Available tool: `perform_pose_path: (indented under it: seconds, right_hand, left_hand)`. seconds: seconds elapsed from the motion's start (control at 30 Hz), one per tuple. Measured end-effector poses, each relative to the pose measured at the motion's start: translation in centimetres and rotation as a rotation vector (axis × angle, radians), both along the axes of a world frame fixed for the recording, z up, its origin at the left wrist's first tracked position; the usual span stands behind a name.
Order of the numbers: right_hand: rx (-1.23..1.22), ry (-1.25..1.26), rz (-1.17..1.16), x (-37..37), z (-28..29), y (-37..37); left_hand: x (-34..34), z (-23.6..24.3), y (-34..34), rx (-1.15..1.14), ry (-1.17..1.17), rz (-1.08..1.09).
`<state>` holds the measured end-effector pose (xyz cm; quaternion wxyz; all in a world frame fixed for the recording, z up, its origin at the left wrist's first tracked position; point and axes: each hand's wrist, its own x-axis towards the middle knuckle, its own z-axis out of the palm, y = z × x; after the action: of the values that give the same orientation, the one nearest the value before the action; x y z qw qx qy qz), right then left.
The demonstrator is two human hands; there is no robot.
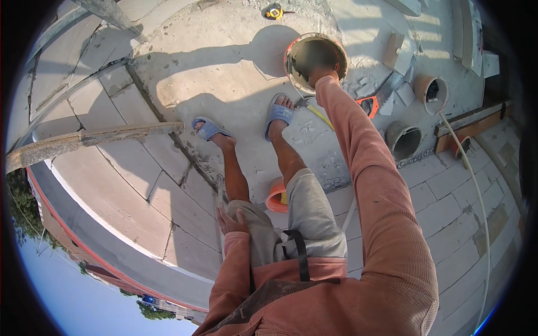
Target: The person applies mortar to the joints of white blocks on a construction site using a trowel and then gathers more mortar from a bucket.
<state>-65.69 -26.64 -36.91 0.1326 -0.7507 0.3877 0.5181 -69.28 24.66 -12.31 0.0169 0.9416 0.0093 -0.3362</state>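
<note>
My right arm reaches out to an orange-rimmed bucket (289,63) smeared with grey mortar. My right hand (324,74) is over its mouth, the wrist near the near rim. A blur covers the inside, so the fingers and anything they hold are hidden. Down beside my left thigh is my left hand (232,222), fingers and thumb apart. A thin pale bar (220,187) stands right next to it; no grip on it can be made out. Just below the bucket lies a hammer-like tool with a yellow handle (320,115).
An orange-handled saw (370,105) lies among broken block pieces (404,94). Two more buckets (437,92) (404,141) rest on their sides at right. An orange tub (276,197) is behind my feet. A tape measure (274,11) lies far off. A wooden plank (95,138) juts over the left block wall (131,193).
</note>
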Motion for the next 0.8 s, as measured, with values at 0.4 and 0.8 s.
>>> perform_pose_path:
  seconds: [0.4,0.8]
  right_hand:
    - [0.469,-0.407,-1.019,-5.5,-3.7,1.5]
    - [0.709,-0.825,-1.409,-11.4,27.3,4.9]
  left_hand:
    - [-0.9,0.0,-2.0,0.037,-0.024,-0.054]
    - [7.0,2.5,0.1,-0.254,-0.373,0.205]
